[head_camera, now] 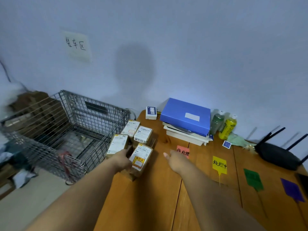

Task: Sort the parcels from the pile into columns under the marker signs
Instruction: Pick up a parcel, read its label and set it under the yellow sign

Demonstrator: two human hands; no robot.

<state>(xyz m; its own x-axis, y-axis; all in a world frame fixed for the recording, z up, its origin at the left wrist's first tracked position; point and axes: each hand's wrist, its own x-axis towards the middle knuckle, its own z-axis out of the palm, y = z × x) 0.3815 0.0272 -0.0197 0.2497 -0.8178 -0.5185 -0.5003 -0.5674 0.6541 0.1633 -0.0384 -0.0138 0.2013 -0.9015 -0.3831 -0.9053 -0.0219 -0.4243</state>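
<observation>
Several brown parcels with white labels lie in a pile at the table's left edge: two at the back (131,128) (143,134), one at the left (117,145) and the nearest parcel (140,158). My left hand (123,159) reaches into the gap between the left parcel and the nearest one, and its fingers are hidden there. My right hand (176,160) hovers over the table beside the red sign (183,151), thumb out, holding nothing. To the right lie a yellow sign (219,165), a green sign (253,180) and a purple sign (292,190).
A wire cage cart (75,124) stands left of the wooden table (150,205). At the back are a white box (150,112), a blue folder (185,114) on stacked books, two bottles (227,127) and a black router (275,155). A paper note (77,45) hangs on the wall.
</observation>
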